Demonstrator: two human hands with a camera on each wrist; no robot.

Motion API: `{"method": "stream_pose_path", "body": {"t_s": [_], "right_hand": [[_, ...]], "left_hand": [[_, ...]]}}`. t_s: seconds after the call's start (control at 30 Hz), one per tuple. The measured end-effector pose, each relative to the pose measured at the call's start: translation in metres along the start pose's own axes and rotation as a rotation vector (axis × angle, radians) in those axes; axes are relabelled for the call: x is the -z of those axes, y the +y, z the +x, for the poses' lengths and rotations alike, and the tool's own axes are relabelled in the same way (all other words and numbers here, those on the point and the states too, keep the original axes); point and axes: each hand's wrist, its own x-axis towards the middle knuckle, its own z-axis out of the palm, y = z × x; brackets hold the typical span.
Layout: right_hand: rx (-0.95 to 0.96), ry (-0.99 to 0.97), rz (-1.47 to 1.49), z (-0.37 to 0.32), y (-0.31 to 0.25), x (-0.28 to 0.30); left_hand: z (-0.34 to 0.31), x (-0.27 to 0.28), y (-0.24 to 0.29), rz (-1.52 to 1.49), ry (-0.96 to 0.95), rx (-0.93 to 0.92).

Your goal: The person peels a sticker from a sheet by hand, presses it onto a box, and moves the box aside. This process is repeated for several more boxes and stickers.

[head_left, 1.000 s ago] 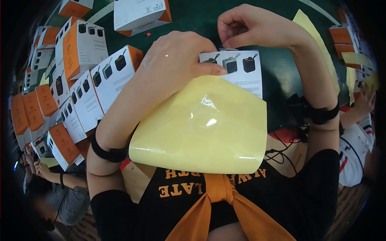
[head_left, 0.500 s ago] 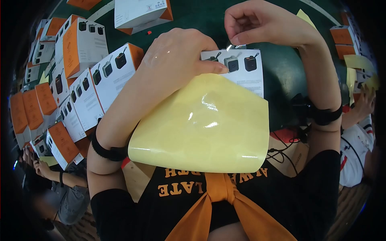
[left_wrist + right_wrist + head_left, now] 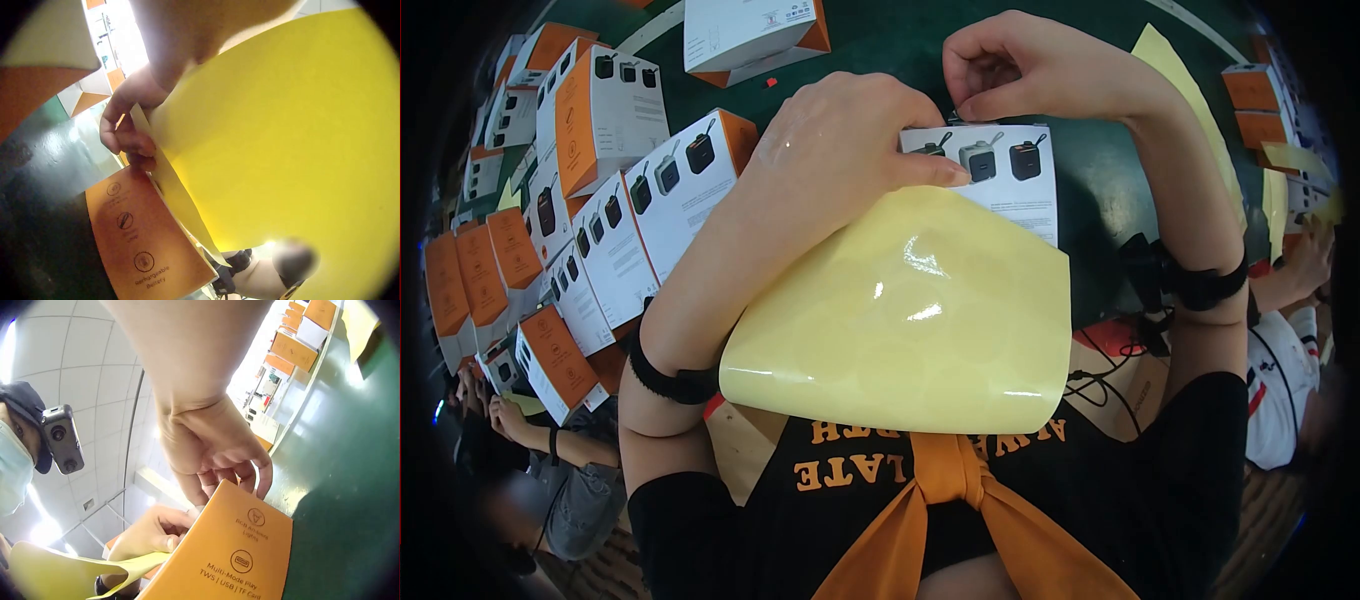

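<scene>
A white and orange box stands upright on the green table, its printed face partly covered by a glossy yellow sheet. My left hand grips the box's left side, thumb over the front at the sheet's top edge. Curled fingers of that hand show beside the yellow sheet and the orange side. At the box's top edge my right hand pinches a small shiny piece, mostly hidden by the fingertips. The right wrist view has that hand behind the box.
Several similar boxes crowd the table's left side, and one stands at the back. A yellow sheet lies beyond my right forearm. Black cables hang below the table's near edge. People sit on both sides.
My right hand rose and shifted right from the box's top edge, a shiny piece showing under its fingertips, then came back down and left. My left hand, the box and the sheet have barely moved.
</scene>
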Motion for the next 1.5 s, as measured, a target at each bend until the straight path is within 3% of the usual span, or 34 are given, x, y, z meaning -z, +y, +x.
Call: {"method": "stream_pose_path", "body": {"t_s": [0.03, 0.1, 0.33, 0.53, 0.63, 0.7, 0.73, 0.8, 0.93, 0.97, 1.07, 1.4, 1.5], "right_hand": [[0.0, -0.001, -0.001, 0.002, 0.006, -0.004], [0.12, 0.197, -0.074, 0.009, 0.021, -0.015], [0.064, 0.173, -0.16, 0.006, 0.02, -0.014], [0.074, 0.255, -0.21, 0.001, 0.022, -0.022], [0.03, 0.398, -0.277, -0.002, 0.022, -0.027], [0.175, 0.603, -0.326, -0.001, 0.032, -0.028], [0.174, 0.605, -0.33, -0.005, 0.032, -0.029], [0.494, 0.687, -0.518, -0.016, 0.028, -0.039], [0.433, 0.787, -0.795, -0.024, 0.031, -0.061], [0.491, 0.846, -0.852, -0.02, 0.033, -0.065], [0.61, 0.936, -1.017, -0.016, 0.037, -0.07], [0.702, 0.964, -1.13, -0.021, 0.037, -0.084], [0.732, 0.883, -0.99, -0.034, 0.034, -0.096]], "left_hand": [[0.001, 0.001, 0.001, -0.006, -0.016, 0.014], [0.002, 0.001, 0.0, -0.011, -0.029, 0.028], [0.005, 0.003, 0.0, -0.058, -0.063, 0.043], [0.004, 0.0, -0.002, -0.028, -0.004, -0.005], [0.003, 0.001, -0.001, -0.048, -0.026, 0.019], [0.004, 0.001, -0.002, -0.056, -0.026, 0.02], [0.003, 0.0, -0.003, -0.039, -0.04, 0.033], [0.004, 0.0, -0.003, -0.028, -0.053, 0.05], [0.0, -0.004, -0.002, -0.038, 0.038, -0.016], [0.0, -0.006, -0.001, -0.038, 0.109, -0.055], [0.0, -0.002, 0.004, -0.098, 0.083, -0.083], [0.004, 0.004, 0.002, -0.061, -0.108, 0.042], [0.005, 0.003, -0.002, -0.074, -0.105, 0.0]]}}
